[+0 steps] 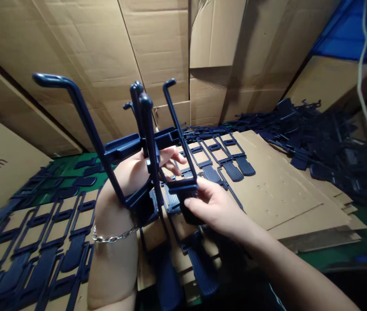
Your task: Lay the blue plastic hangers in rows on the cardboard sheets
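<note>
Several dark blue-black plastic frames (93, 134) with hooked upper ends and ribbed lower plates stand upright before me. My left hand (138, 166), with a chain bracelet (115, 237) at its wrist, reaches in among them. Its fingers curl around the frames' middle bars, partly hidden behind them. On the right, my right hand (214, 203) pinches the lower plate of the rightmost raised frame (183, 185), thumb in front and fingers behind. Below both hands, more such frames (231, 166) lie in rows on cardboard.
Flat cardboard sheets (277, 190) lie stacked to the right. Behind them is a heap of loose frames (303, 129). Further rows of frames (43, 255) cover cardboard on the left. Large cardboard boxes (157, 39) form a wall at the back. A pale cable (361, 86) hangs at right.
</note>
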Tool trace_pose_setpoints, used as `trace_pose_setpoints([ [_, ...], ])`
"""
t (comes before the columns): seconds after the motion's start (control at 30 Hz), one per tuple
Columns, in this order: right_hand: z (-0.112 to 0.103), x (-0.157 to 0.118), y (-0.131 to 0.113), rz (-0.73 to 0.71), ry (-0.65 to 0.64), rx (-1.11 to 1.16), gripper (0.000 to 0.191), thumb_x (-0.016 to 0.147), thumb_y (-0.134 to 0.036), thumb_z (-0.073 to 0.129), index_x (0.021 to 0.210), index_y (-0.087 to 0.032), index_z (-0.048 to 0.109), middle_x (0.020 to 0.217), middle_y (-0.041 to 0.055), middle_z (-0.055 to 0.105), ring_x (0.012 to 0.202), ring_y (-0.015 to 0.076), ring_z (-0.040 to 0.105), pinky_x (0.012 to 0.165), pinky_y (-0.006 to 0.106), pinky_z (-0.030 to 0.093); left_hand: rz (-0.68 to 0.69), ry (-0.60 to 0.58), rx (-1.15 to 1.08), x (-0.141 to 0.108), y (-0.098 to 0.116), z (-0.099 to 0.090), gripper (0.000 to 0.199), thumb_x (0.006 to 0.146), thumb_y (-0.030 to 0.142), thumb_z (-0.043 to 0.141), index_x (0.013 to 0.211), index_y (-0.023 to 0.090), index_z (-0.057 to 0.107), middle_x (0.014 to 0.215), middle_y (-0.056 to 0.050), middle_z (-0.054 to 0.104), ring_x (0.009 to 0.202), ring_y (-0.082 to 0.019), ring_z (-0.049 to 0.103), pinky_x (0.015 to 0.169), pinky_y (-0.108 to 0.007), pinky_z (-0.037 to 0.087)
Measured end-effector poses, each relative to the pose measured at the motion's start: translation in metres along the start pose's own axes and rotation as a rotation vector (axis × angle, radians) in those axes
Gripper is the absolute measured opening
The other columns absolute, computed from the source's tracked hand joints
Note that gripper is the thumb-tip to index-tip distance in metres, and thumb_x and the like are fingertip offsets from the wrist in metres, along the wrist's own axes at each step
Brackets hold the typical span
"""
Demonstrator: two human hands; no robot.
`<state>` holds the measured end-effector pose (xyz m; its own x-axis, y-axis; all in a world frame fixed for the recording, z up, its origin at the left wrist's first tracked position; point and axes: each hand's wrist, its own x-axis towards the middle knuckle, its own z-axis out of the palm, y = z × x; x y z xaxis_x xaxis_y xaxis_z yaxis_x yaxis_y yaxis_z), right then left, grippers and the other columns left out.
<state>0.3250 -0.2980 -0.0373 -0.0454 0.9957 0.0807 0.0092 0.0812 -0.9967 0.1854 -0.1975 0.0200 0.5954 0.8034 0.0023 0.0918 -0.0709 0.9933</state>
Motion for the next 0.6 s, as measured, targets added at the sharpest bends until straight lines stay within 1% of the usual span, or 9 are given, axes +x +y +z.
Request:
trace_pose_setpoints([
  [0.07, -0.006, -0.003, -0.002, 0.101, -0.053, 0.205, 0.025, 0.071, -0.015, 0.049, 0.096, -0.019, 0.055, 0.083, -0.0003, 0.059, 0.069, 0.0102, 0.056, 0.063, 0.023, 0.045, -0.004, -0.065, 0.129, 0.002, 0.003, -0.002, 0.037, 0.079, 0.049, 0.056, 0.082, 0.013, 0.064, 0.085, -0.009, 0.065, 0.066, -0.015, 0.06, 0.05, -0.02, 0.048],
  [0.17, -0.015, -0.008, -0.005, 0.234, -0.225, 0.426, 0.029, 0.07, -0.014, 0.049, 0.099, -0.018, 0.05, 0.073, -0.0004, 0.059, 0.055, 0.008, 0.055, 0.054, 0.021, 0.043, 0.031, -0.214, 0.273, 0.004, 0.007, -0.003, 0.044, 0.084, 0.052, 0.044, 0.086, 0.013, 0.064, 0.09, -0.01, 0.065, 0.063, -0.014, 0.059, 0.044, -0.019, 0.042],
  [0.23, -0.019, -0.01, -0.005, 0.242, -0.344, 0.495, 0.029, 0.074, -0.021, 0.053, 0.103, -0.016, 0.048, 0.076, 0.0016, 0.059, 0.053, 0.0078, 0.055, 0.05, 0.019, 0.04, 0.019, -0.29, 0.325, 0.005, 0.008, -0.002, 0.045, 0.087, 0.05, 0.04, 0.097, 0.013, 0.064, 0.096, -0.01, 0.065, 0.055, -0.011, 0.055, 0.043, -0.019, 0.04],
  [0.27, -0.019, -0.011, -0.005, 0.225, -0.369, 0.516, 0.032, 0.078, -0.028, 0.055, 0.106, -0.016, 0.048, 0.078, 0.0023, 0.059, 0.051, 0.0069, 0.054, 0.047, 0.018, 0.038, -0.003, -0.308, 0.336, 0.005, 0.007, -0.001, 0.046, 0.087, 0.049, 0.039, 0.103, 0.014, 0.063, 0.097, -0.011, 0.065, 0.05, -0.009, 0.052, 0.043, -0.02, 0.04],
  [0.33, -0.019, -0.012, -0.003, 0.193, -0.355, 0.561, 0.043, 0.083, -0.046, 0.052, 0.115, -0.018, 0.045, 0.077, 0.0012, 0.056, 0.045, 0.0037, 0.046, 0.041, 0.016, 0.031, -0.047, -0.311, 0.327, 0.006, 0.003, -0.001, 0.046, 0.087, 0.047, 0.04, 0.113, 0.015, 0.06, 0.096, -0.01, 0.067, 0.045, -0.008, 0.048, 0.043, -0.021, 0.04],
  [0.43, -0.024, -0.016, -0.001, 0.208, -0.293, 0.614, 0.057, 0.083, -0.058, 0.046, 0.128, -0.025, 0.038, 0.067, -0.0045, 0.046, 0.04, 0.0004, 0.031, 0.038, 0.014, 0.021, -0.069, -0.292, 0.296, 0.006, -0.005, -0.002, 0.047, 0.086, 0.046, 0.043, 0.12, 0.016, 0.057, 0.091, -0.012, 0.068, 0.051, -0.013, 0.055, 0.047, -0.023, 0.042],
  [0.5, -0.034, -0.022, 0.0, 0.222, -0.237, 0.603, 0.062, 0.079, -0.062, 0.049, 0.128, -0.025, 0.041, 0.064, -0.0053, 0.041, 0.042, 0.0004, 0.027, 0.039, 0.014, 0.018, -0.068, -0.268, 0.305, 0.005, -0.008, -0.004, 0.049, 0.085, 0.046, 0.045, 0.12, 0.014, 0.058, 0.089, -0.013, 0.068, 0.06, -0.017, 0.06, 0.05, -0.025, 0.044],
  [0.53, -0.042, -0.027, 0.001, 0.218, -0.188, 0.577, 0.064, 0.077, -0.064, 0.051, 0.126, -0.023, 0.044, 0.064, -0.005, 0.041, 0.042, 0.0004, 0.027, 0.039, 0.014, 0.017, -0.061, -0.243, 0.305, 0.004, -0.008, -0.006, 0.05, 0.085, 0.047, 0.046, 0.119, 0.014, 0.059, 0.089, -0.014, 0.068, 0.062, -0.018, 0.061, 0.051, -0.026, 0.045],
  [0.6, -0.062, -0.038, 0.004, 0.198, -0.042, 0.498, 0.064, 0.074, -0.064, 0.054, 0.121, -0.022, 0.048, 0.065, -0.0039, 0.043, 0.042, 0.0004, 0.028, 0.038, 0.015, 0.017, -0.044, -0.189, 0.257, 0.003, -0.008, -0.012, 0.051, 0.083, 0.048, 0.047, 0.117, 0.013, 0.061, 0.091, -0.014, 0.067, 0.062, -0.018, 0.061, 0.049, -0.025, 0.045],
])
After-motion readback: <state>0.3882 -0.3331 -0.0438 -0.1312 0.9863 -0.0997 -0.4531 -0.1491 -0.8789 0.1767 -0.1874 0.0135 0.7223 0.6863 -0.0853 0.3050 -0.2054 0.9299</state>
